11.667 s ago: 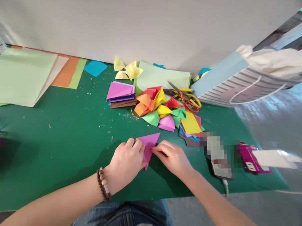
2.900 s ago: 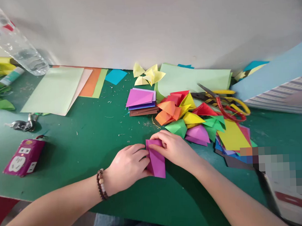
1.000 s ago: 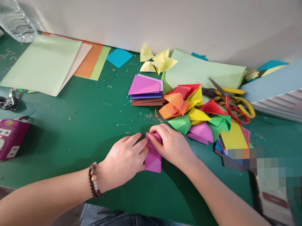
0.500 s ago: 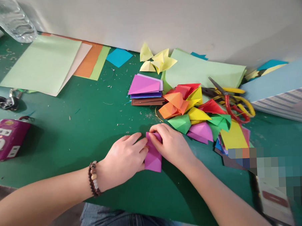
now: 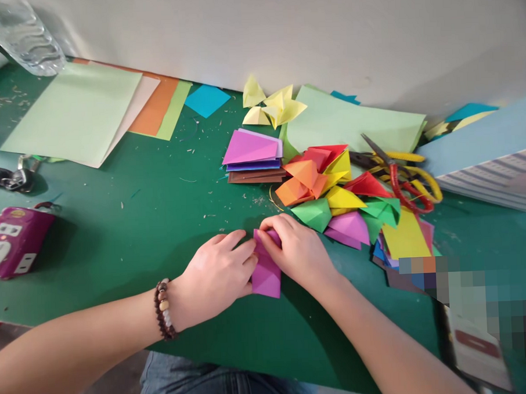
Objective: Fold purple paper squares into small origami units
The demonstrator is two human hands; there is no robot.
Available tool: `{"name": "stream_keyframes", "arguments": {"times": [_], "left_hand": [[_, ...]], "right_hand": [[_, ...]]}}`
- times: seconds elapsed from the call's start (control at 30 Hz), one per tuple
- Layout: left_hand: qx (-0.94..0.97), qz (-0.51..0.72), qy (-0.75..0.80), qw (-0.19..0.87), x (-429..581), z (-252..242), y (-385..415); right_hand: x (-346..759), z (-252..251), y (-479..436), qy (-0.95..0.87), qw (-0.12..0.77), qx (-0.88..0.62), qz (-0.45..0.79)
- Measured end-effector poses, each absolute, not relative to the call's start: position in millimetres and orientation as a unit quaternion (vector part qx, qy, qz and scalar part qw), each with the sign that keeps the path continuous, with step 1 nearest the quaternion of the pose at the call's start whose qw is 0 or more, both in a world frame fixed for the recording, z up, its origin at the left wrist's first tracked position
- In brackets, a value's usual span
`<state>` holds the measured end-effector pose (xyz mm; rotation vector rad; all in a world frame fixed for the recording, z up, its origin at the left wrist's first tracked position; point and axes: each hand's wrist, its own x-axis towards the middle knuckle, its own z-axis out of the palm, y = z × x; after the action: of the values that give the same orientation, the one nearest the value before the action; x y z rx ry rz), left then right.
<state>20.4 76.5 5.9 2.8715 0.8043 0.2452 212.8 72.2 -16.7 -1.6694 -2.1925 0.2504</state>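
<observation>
Origami paper [image 5: 265, 275], magenta — between left hand [image 5: 216, 266], right hand [image 5: 297, 253]

Smooth, matt magenta origami paper [image 5: 266, 278] is being creased above a matt green cutting mat [image 5: 117, 255], while glossy clear plastic is being shown by the water bottle [image 5: 21, 39], bare metal by the scissor blades [image 5: 373, 145], and shiny yellow plastic by the scissor handles [image 5: 424, 178].
</observation>
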Motion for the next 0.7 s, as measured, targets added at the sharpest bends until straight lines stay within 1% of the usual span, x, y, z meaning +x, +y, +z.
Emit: {"name": "stream_keyframes", "arguments": {"times": [0.43,0.7], "left_hand": [[0.958,0.094,0.265,0.064,19.2,3.6,76.0],[0.959,0.080,0.262,0.065,19.9,5.4,76.4]], "right_hand": [[210.8,-17.3,71.4,-0.779,0.176,-0.599,0.059],[210.9,-18.1,71.0,-0.779,0.174,-0.599,0.060]]}}
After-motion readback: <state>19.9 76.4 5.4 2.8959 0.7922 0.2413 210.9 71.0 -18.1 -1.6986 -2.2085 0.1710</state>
